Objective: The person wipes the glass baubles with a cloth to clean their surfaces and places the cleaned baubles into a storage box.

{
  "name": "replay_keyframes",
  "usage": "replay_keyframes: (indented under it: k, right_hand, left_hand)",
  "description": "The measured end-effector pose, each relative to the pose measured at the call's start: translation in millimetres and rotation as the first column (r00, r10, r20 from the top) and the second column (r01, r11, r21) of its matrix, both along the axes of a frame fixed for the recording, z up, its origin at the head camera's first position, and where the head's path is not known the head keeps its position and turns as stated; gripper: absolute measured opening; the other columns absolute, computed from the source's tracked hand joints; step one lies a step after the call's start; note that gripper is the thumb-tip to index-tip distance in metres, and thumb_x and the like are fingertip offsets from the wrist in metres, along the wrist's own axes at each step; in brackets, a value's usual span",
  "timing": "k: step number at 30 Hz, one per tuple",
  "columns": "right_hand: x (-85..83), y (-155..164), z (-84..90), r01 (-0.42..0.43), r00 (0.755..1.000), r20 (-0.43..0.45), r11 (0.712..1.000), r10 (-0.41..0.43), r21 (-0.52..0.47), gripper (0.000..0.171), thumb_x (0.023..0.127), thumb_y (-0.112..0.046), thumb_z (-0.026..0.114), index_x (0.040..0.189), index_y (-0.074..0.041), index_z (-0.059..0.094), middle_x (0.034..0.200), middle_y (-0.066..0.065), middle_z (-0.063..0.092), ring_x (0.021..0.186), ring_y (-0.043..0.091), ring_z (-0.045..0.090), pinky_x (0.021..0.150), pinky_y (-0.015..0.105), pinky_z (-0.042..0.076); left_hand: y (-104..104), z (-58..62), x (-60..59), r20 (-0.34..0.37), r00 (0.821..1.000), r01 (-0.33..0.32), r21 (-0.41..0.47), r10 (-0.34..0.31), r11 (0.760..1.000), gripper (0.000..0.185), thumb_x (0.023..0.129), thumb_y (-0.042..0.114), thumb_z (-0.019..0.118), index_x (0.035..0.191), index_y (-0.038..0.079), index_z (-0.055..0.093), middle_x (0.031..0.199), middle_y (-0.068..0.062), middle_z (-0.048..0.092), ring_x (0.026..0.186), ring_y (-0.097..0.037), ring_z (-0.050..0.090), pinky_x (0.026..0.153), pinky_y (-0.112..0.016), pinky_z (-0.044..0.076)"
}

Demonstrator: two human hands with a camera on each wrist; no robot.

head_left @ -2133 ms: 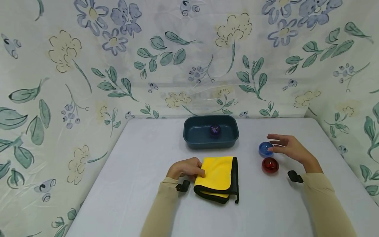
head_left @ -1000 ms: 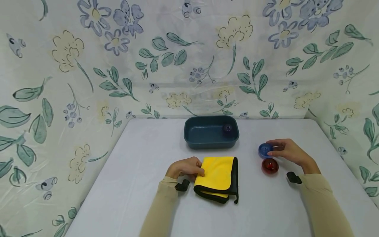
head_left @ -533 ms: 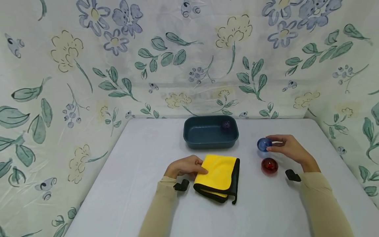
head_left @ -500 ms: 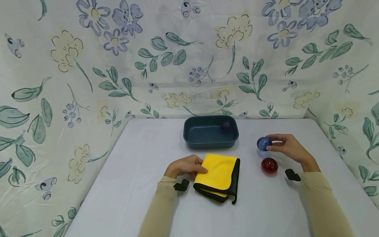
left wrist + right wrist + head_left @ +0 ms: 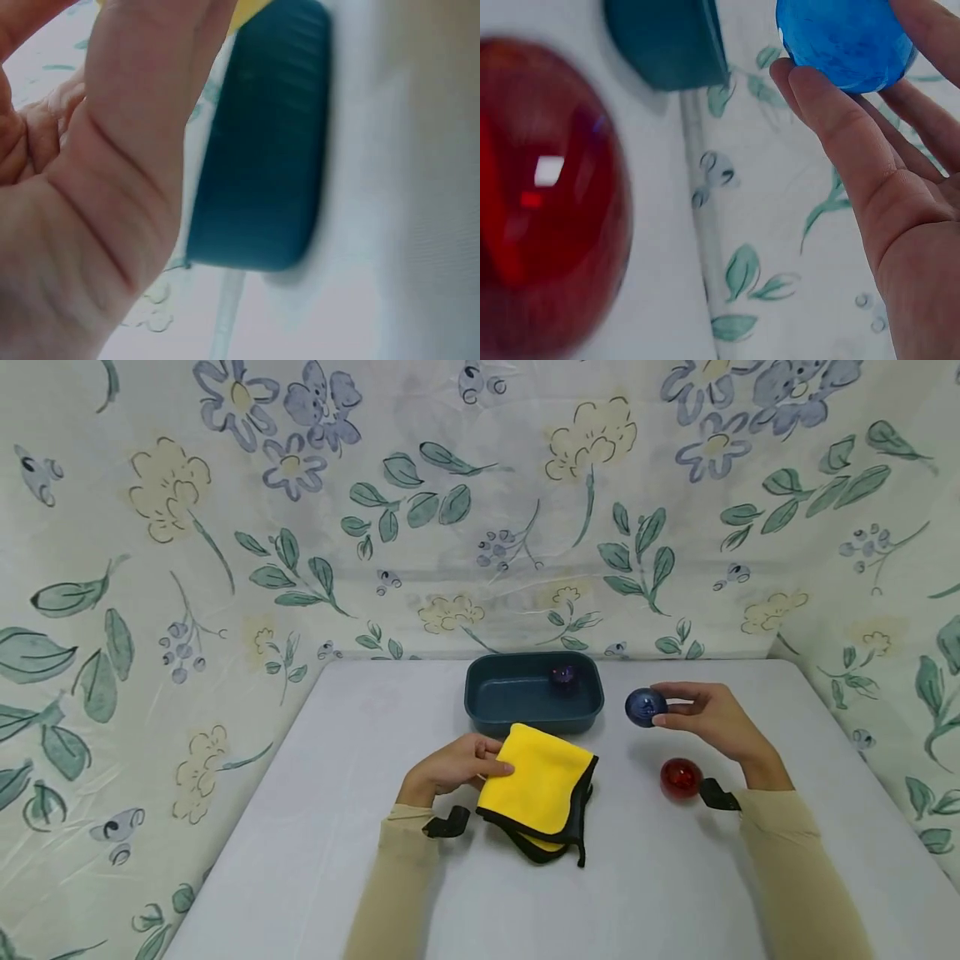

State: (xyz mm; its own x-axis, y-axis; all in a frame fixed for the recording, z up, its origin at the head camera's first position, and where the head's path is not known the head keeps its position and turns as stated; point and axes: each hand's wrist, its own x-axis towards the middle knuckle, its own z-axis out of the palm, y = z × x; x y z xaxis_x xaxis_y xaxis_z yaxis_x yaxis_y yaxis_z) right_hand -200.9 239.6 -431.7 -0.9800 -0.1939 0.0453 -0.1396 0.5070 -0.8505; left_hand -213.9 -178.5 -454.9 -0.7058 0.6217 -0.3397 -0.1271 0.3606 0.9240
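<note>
My left hand point(image 5: 456, 767) pinches the left edge of a folded yellow cloth point(image 5: 536, 777) with black trim, its far corner lifted in front of the dark teal tray. In the right wrist view, a clear blue ball point(image 5: 847, 41) sits between the fingertips and thumb of my right hand point(image 5: 900, 180). The head view shows that blue ball point(image 5: 645, 707) held above the table, right of the tray. A clear red ball point(image 5: 681, 778) rests on the table near my right wrist. The left wrist view shows mostly palm, with only a sliver of cloth.
The dark teal tray point(image 5: 487, 693) stands at the back middle of the white table point(image 5: 360, 718). A purple ball point(image 5: 563, 676) lies inside it, toward the right. Flowered fabric point(image 5: 480, 527) hangs behind and beside the table.
My right hand has closed on the blue ball, raised it and carried it left toward the tray. My left hand has lifted the cloth slightly and tilted it. The purple ball has shifted in the tray.
</note>
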Motion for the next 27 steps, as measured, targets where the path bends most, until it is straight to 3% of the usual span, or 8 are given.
replay_keyframes:
  k: [3, 6, 12, 20, 22, 27]
  right_hand:
    - [1.7, -11.5, 5.9, -0.021, 1.0, -0.024, 0.996, 0.019, -0.081, 0.056, 0.091, -0.022, 0.079, 0.14, -0.003, 0.062, 0.144, 0.025, 0.061, 0.106, 0.004, 0.072, 0.088, 0.015, 0.058]
    - [1.8, -23.8, 10.0, -0.049, 0.998, -0.043, 0.987, 0.043, -0.152, 0.054, 0.09, -0.017, 0.08, 0.138, 0.0, 0.063, 0.14, 0.026, 0.063, 0.1, -0.002, 0.072, 0.087, 0.016, 0.059]
    - [1.7, -46.5, 14.9, -0.094, 0.994, -0.072, 0.97, 0.08, -0.224, 0.052, 0.088, -0.011, 0.081, 0.136, 0.003, 0.064, 0.133, 0.012, 0.069, 0.101, 0.002, 0.074, 0.088, 0.019, 0.06]
    - [3.0, -73.8, 20.3, -0.098, 0.995, -0.059, 0.961, 0.085, -0.257, 0.054, 0.089, -0.01, 0.08, 0.138, 0.001, 0.062, 0.143, 0.025, 0.061, 0.107, 0.01, 0.074, 0.09, 0.024, 0.061]
    - [3.5, -80.7, 19.9, -0.098, 0.994, -0.064, 0.959, 0.084, -0.266, 0.054, 0.089, -0.01, 0.079, 0.138, 0.0, 0.062, 0.143, 0.024, 0.061, 0.11, 0.014, 0.074, 0.09, 0.024, 0.061]
    - [4.6, -98.2, 14.5, -0.12, 0.992, -0.081, 0.943, 0.099, -0.311, 0.055, 0.088, -0.007, 0.08, 0.138, 0.002, 0.062, 0.144, 0.025, 0.061, 0.109, 0.01, 0.074, 0.089, 0.024, 0.061]
  left_hand:
    - [-6.0, 9.3, 1.0, -0.028, 0.998, -0.047, 0.008, 0.047, 0.999, 0.042, 0.098, 0.017, 0.067, 0.134, -0.005, 0.063, 0.106, -0.01, 0.079, 0.083, -0.016, 0.076, 0.078, -0.037, 0.066]
    - [-11.5, 18.3, 2.7, -0.061, 0.993, -0.1, 0.001, 0.1, 0.995, 0.042, 0.099, 0.019, 0.066, 0.134, -0.004, 0.063, 0.107, -0.01, 0.079, 0.084, -0.016, 0.075, 0.079, -0.037, 0.066]
    - [-19.7, 33.8, 8.3, -0.121, 0.973, -0.197, 0.029, 0.199, 0.98, 0.043, 0.099, 0.019, 0.065, 0.136, -0.004, 0.062, 0.115, -0.017, 0.077, 0.086, -0.017, 0.075, 0.08, -0.038, 0.066]
    - [-18.3, 43.7, 12.8, -0.163, 0.944, -0.276, 0.092, 0.288, 0.957, 0.046, 0.101, 0.019, 0.063, 0.14, -0.005, 0.058, 0.121, -0.022, 0.073, 0.087, -0.016, 0.074, 0.078, -0.033, 0.065]
    - [-17.0, 44.7, 13.2, -0.16, 0.94, -0.287, 0.101, 0.3, 0.953, 0.046, 0.102, 0.02, 0.061, 0.14, -0.005, 0.057, 0.122, -0.022, 0.072, 0.088, -0.016, 0.073, 0.078, -0.032, 0.065]
    - [-11.2, 46.5, 15.4, -0.14, 0.94, -0.299, 0.1, 0.311, 0.949, 0.045, 0.105, 0.024, 0.058, 0.141, -0.002, 0.055, 0.123, -0.021, 0.069, 0.089, -0.017, 0.071, 0.079, -0.031, 0.063]
